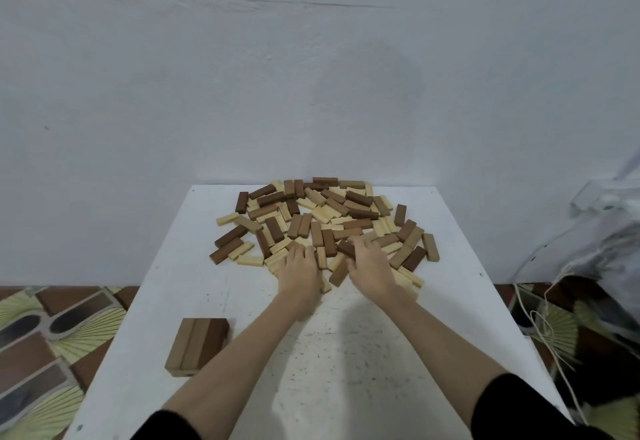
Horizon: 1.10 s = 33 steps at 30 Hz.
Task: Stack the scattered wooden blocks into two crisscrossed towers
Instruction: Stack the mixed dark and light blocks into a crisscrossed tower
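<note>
Two bare forearms reach out over a white table (363, 370) set against a pale wall (242, 76). Across the table's far half lies a wide scatter of wooden blocks (322, 218), dark, mid-brown and pale, lying flat and overlapping at all angles. Near the front left edge, well apart from the heap, three blocks sit side by side as one flat layer (197, 346), a thin pale edge showing beneath them. At the heap's near rim, the right hand (372, 266) curls its fingers round a dark block (346, 249). Just beside it, the left hand (299, 271) lies palm down, fingers straight, resting on pale blocks.
</note>
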Each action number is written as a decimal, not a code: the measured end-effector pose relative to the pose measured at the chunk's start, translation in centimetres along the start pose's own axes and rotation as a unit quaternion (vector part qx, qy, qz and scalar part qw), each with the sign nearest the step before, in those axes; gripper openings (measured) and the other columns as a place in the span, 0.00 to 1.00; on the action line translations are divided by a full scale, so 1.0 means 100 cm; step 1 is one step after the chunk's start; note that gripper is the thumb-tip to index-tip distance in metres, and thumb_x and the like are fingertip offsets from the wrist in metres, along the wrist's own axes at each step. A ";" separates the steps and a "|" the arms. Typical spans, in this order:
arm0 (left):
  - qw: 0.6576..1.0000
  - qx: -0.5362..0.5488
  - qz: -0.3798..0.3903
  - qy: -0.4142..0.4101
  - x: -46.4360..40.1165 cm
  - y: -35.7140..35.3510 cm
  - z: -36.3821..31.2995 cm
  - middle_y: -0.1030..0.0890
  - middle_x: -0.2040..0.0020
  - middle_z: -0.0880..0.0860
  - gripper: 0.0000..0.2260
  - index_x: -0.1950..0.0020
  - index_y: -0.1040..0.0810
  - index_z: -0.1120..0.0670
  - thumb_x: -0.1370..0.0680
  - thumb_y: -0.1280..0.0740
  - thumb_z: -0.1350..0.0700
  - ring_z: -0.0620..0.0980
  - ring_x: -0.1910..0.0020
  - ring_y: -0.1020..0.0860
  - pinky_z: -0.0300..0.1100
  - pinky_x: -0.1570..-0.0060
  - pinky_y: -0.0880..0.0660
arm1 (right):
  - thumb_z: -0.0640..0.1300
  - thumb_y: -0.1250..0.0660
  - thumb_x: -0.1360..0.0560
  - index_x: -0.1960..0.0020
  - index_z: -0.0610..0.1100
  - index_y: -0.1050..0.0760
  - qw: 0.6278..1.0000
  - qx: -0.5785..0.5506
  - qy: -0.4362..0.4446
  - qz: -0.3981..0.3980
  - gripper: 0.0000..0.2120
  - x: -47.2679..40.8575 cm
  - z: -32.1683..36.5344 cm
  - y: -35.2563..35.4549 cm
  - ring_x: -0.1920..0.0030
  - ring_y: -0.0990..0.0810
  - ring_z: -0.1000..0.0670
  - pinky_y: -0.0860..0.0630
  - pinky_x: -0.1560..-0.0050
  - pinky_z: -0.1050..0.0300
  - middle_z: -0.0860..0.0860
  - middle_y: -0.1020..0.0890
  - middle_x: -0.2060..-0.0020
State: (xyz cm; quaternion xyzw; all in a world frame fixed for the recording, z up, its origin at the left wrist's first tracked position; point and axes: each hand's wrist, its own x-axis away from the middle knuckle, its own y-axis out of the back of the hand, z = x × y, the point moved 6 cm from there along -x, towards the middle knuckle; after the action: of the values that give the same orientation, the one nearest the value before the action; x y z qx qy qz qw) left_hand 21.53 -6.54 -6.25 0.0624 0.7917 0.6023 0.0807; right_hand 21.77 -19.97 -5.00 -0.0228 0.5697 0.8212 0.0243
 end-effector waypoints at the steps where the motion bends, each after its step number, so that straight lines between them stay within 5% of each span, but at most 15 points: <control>1: 1.000 -0.012 0.004 -0.003 -0.001 -0.001 0.001 0.34 0.31 0.55 0.23 0.31 0.36 0.57 0.24 0.34 0.57 0.54 0.31 0.37 0.46 0.33 0.37 | 0.39 0.40 0.22 0.31 0.43 0.35 1.000 0.008 -0.003 0.006 0.19 -0.002 0.000 -0.003 0.37 0.31 0.44 0.31 0.39 0.50 0.44 0.27 0.38; 5: 0.998 0.028 -0.048 -0.015 0.002 0.003 0.003 0.27 0.39 0.54 0.11 0.40 0.30 0.57 0.20 0.43 0.56 0.52 0.40 0.31 0.42 0.42 0.33 | 0.34 0.39 0.24 0.31 0.43 0.35 0.999 0.020 -0.016 0.020 0.22 -0.006 -0.003 -0.007 0.37 0.32 0.43 0.32 0.38 0.50 0.44 0.28 0.37; 12: 0.992 0.120 -0.024 -0.036 0.010 0.001 -0.001 0.26 0.45 0.52 0.09 0.45 0.28 0.56 0.21 0.39 0.52 0.51 0.46 0.30 0.39 0.53 0.33 | 0.38 0.35 0.27 0.35 0.36 0.31 0.988 -0.098 -0.116 0.029 0.21 0.006 -0.014 -0.010 0.39 0.29 0.42 0.29 0.39 0.51 0.41 0.29 0.40; 16: 0.992 0.126 -0.008 0.000 0.011 -0.004 -0.002 0.30 0.41 0.51 0.21 0.40 0.29 0.55 0.26 0.32 0.44 0.50 0.42 0.33 0.41 0.44 0.31 | 0.38 0.33 0.29 0.50 0.32 0.22 0.953 -0.217 -0.210 0.005 0.11 0.028 -0.020 -0.012 0.54 0.20 0.43 0.24 0.59 0.54 0.38 0.19 0.53; 19: 0.994 0.110 0.010 0.028 0.009 -0.008 -0.004 0.31 0.38 0.53 0.24 0.37 0.30 0.56 0.27 0.30 0.44 0.52 0.39 0.35 0.43 0.40 0.33 | 0.37 0.31 0.30 0.49 0.32 0.23 0.939 -0.255 -0.232 0.013 0.12 0.042 -0.020 -0.016 0.61 0.23 0.47 0.32 0.71 0.61 0.40 0.19 0.58; 27: 0.992 0.123 0.014 -0.019 0.015 -0.007 -0.010 0.27 0.42 0.53 0.10 0.47 0.23 0.58 0.26 0.31 0.55 0.53 0.42 0.33 0.39 0.46 0.34 | 0.39 0.29 0.31 0.43 0.37 0.31 0.942 -0.242 -0.230 0.032 0.20 0.055 -0.025 -0.022 0.50 0.25 0.44 0.30 0.61 0.56 0.41 0.27 0.47; 33: 0.991 0.124 0.006 -0.051 0.025 -0.009 -0.005 0.28 0.43 0.49 0.20 0.43 0.24 0.53 0.30 0.27 0.46 0.49 0.42 0.32 0.39 0.44 0.33 | 0.41 0.32 0.25 0.34 0.40 0.34 0.962 -0.205 -0.181 -0.005 0.22 0.058 -0.025 -0.008 0.42 0.27 0.44 0.30 0.51 0.59 0.43 0.30 0.41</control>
State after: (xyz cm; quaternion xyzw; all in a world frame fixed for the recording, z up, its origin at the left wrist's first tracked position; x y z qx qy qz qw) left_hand 18.96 -6.75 -7.08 0.1073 0.8548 0.4957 0.1096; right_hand 16.06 -21.96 -7.02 0.1191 0.3752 0.9106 0.1258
